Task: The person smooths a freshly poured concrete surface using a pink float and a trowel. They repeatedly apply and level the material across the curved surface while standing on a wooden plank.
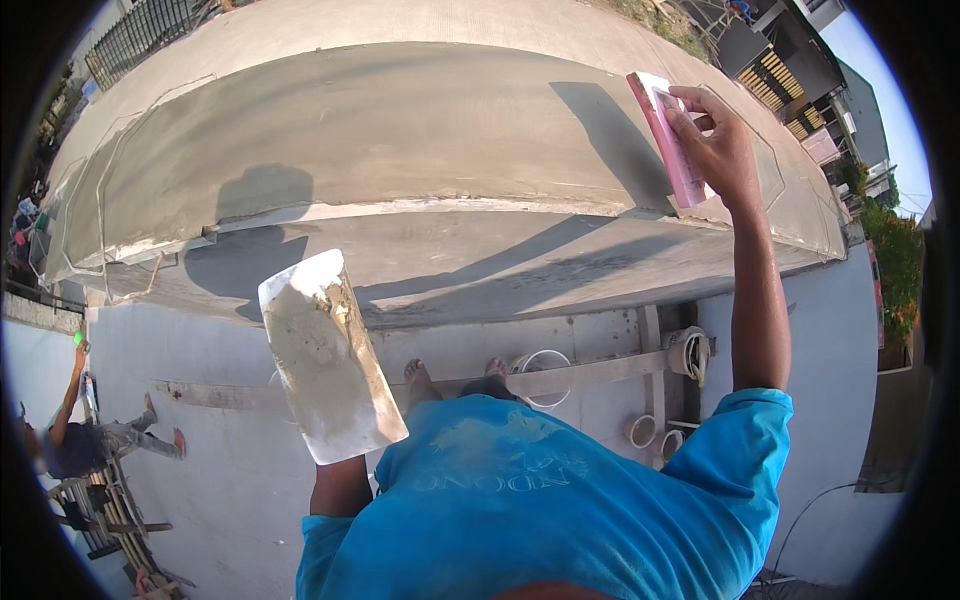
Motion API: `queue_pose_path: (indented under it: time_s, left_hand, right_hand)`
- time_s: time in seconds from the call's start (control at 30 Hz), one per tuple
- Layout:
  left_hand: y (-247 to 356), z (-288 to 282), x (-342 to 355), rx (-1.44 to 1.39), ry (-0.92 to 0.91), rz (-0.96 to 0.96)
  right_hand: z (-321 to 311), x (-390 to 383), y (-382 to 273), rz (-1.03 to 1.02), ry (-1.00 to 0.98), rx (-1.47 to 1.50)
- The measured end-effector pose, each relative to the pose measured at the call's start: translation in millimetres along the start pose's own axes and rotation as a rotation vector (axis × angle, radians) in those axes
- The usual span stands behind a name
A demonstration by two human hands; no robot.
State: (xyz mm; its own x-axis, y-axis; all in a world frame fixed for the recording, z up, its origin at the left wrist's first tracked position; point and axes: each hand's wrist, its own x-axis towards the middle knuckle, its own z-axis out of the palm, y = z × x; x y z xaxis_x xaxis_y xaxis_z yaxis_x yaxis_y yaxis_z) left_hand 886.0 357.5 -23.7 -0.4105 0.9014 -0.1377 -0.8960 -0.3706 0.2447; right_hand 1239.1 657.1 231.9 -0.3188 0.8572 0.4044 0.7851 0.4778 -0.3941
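My right hand [722, 145] is closed around the handle of a pink plastering float [682, 165], held on edge near the right end of a grey cement-rendered surface [420, 130]. White shows along the float's upper end. My left forearm [340, 485] goes under a white rectangular mortar board [325, 370], held low in front of my body. Wet grey mortar smears cover the board, with a thicker ridge along its right side. The board hides my left hand and fingers. A pale, rough edge [400, 208] separates the rendered surface from a shaded grey face below.
A plank [600, 375] runs across near my bare feet. Several buckets stand below, including a white one [541, 372] and another [688, 352] at the right. At lower left, another person [85, 445] raises an arm beside stacked timber [115, 520]. Thin wire [105, 195] edges the slab's left.
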Motion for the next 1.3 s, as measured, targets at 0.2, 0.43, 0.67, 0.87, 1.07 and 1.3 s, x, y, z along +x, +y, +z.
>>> queue_pose_path:
  time_s: [0.2,0.43,0.67,0.87,1.07,1.3]
  left_hand:
    - [24,-24,-25,-0.034,0.082,0.129]
    - [42,-51,-47,-0.072,0.150,0.171]
    - [58,-71,-64,-0.084,0.201,0.216]
    - [63,-74,-66,-0.092,0.214,0.216]
    - [63,-75,-66,-0.098,0.213,0.193]
    - [61,-76,-68,-0.095,0.231,0.176]
  right_hand:
    - [81,69,-91,-0.298,-0.137,0.059]
    - [201,161,-176,-0.330,-0.181,0.086]
    - [232,197,-219,-0.307,-0.250,-0.060]
    - [241,220,-195,-0.384,-0.102,-0.156]
    - [245,219,-198,-0.408,-0.272,-0.089]
    - [196,195,-208,-0.547,-0.474,0.085]
